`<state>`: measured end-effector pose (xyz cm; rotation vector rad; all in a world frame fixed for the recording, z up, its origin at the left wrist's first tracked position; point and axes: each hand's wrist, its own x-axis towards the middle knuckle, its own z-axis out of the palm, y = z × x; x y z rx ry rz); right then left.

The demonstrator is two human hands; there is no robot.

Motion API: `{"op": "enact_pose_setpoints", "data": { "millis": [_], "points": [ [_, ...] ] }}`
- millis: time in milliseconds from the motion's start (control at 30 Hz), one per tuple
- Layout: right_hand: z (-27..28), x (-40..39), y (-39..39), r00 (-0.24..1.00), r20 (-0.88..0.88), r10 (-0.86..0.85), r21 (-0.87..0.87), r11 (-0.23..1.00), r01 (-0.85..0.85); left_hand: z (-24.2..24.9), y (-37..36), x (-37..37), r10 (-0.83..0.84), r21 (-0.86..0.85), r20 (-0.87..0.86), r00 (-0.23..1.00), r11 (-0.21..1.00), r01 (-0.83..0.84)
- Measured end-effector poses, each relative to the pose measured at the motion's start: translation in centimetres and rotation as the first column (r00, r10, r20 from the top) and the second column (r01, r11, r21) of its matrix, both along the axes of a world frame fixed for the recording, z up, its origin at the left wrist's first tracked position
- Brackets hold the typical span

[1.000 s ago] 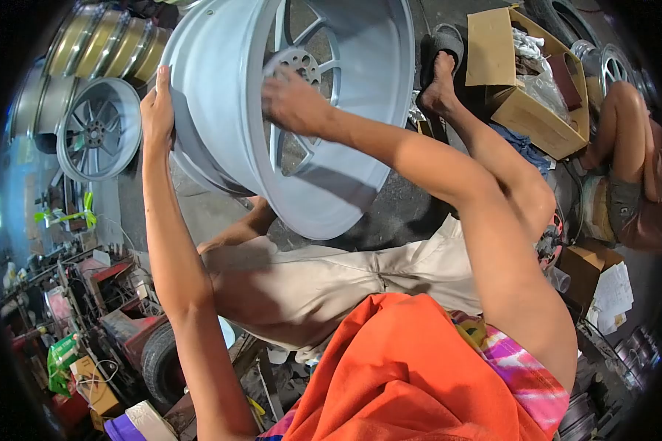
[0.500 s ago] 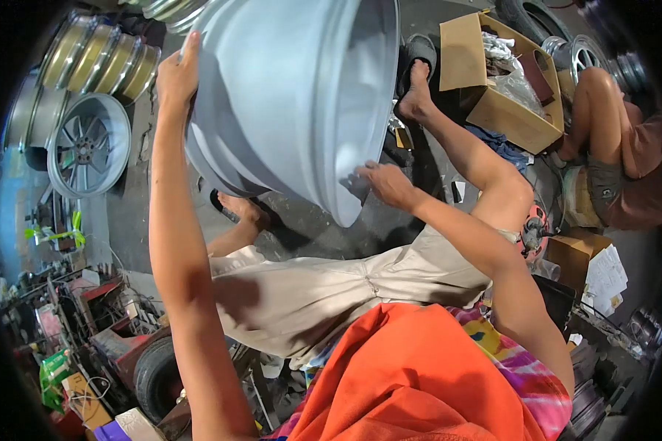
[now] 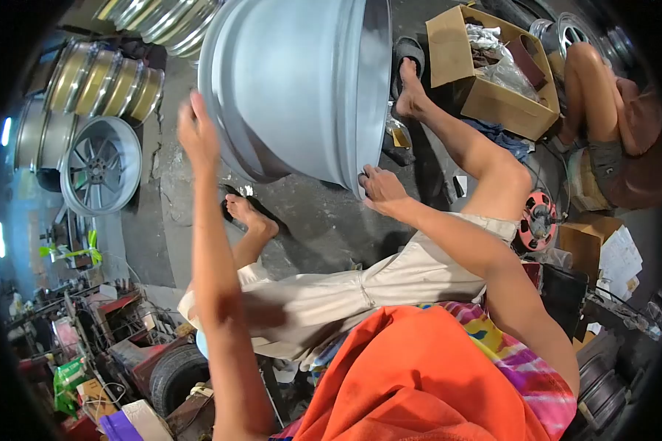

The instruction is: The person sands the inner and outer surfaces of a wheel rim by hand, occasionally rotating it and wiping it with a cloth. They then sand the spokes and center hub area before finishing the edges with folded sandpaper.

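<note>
A large silver-grey wheel rim [image 3: 294,88] stands on its tread in front of me, its open face turned to the right. My left hand [image 3: 198,136] is beside the rim's left edge, slightly blurred, with fingers stretched upward and a small gap between it and the metal. At the lower right lip, my right hand [image 3: 382,189] has its fingers bent over the edge, holding it. Both arms reach forward over my light shorts.
Gold and silver rims [image 3: 107,81] are stacked at the left, by a spoked wheel [image 3: 99,165]. A cardboard box [image 3: 504,110] of bags and a seated person [image 3: 603,125] are at the right. Tools and a tire [image 3: 176,375] lie lower left; a red reel [image 3: 538,220] sits right.
My left hand has come off the rim's left edge and sits lower. My right hand has shifted onto the lower right lip. The rim appears more upright, and the view has shifted slightly.
</note>
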<state>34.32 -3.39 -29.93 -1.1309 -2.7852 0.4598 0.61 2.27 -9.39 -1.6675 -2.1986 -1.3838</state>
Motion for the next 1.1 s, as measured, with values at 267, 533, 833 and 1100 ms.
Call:
{"op": "enact_pose_setpoints", "data": {
  "millis": [267, 533, 833, 1100],
  "points": [
    [-1.8, -0.9, 0.2, 0.999, -0.013, -0.042, -0.021, 0.999, 0.041, -12.8, -10.6, 4.2, 0.288, -0.317, 0.345, 0.894, 0.932, -0.178],
    [7.6, 0.8, -0.9, 0.998, 0.019, -0.058, -0.361, 0.931, 0.061, -6.8, -10.5, 4.0, 0.165, -0.239, 0.330, 0.929, 0.967, -0.087],
    [23.4, 1.5, 0.6, 0.959, -0.242, 0.149, -0.556, 0.789, -0.263, 4.0, -5.9, 1.0, 0.091, -0.177, 0.217, 0.972, 0.983, -0.053],
    [12.5, -1.3, 10.9, 0.727, -0.658, -0.196, -0.591, 0.733, -0.337, 5.4, -2.4, -6.3, 0.210, -0.314, 0.140, 0.968, 0.936, -0.158]
  ]
}}
